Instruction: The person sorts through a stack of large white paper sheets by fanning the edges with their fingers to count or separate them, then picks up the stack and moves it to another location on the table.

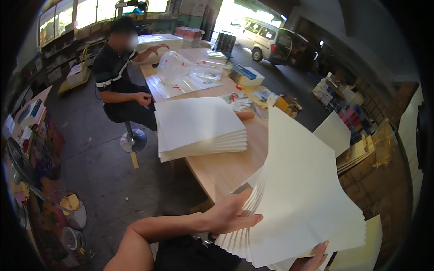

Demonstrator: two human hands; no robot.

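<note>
I have the left hand [228,214] and right hand [312,259] gripping the fanned white sheets [303,180] — likely bendy, slippery, weighty together — best held by left and near edges.

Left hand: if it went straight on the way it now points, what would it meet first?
Most likely the fanned white sheets, whose edge the left hand grips; depth behind them is unclear.

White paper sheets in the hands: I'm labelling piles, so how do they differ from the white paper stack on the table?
Tilted, the held sheets curve; the table stack lies flat. The held sheets fan into thin edges; the table stack shows thicker steps. Both are white and layered.
</note>
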